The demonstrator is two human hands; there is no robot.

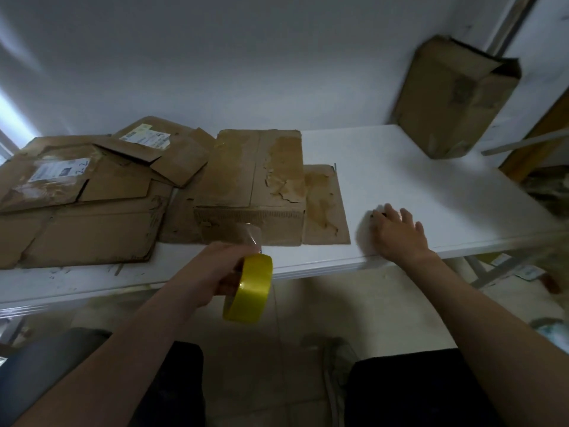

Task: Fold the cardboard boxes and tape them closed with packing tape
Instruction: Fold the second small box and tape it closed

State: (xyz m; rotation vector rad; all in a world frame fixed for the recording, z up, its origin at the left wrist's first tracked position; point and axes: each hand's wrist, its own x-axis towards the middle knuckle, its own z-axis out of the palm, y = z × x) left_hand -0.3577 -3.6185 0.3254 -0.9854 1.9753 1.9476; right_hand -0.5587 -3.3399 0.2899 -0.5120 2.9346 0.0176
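1. From my remote seat, I see the left hand (215, 269) curled around a yellow roll of tape (249, 288), held just off the near edge of the white table (400, 167), over the floor (369, 306).
2. A clear strip of tape (252, 235) runs up from the roll toward the near face of the closed box (249, 171) (I cannot tell whether it is stuck there).
3. The closed box sits in the middle of the table, its top flaps shut and the paper torn and stained on the right half.
4. It rests on a flat sheet of cardboard (323, 204), which sticks out to its right.
5. On the left of the table lies a pile of flat boxes (86, 195), overlapping one another, two of them with white labels facing up.
6. The right hand (397, 232) lies palm down on the table near its front edge, to the right of the flat sheet, fingers spread wide and holding nothing.
7. At the far right a tilted box (452, 97) stands out against the wall, its upper end open and crumpled (it is blurred, so I cannot tell whether its lower corner touches the table).
8. It is well apart from the right hand and from the closed box.
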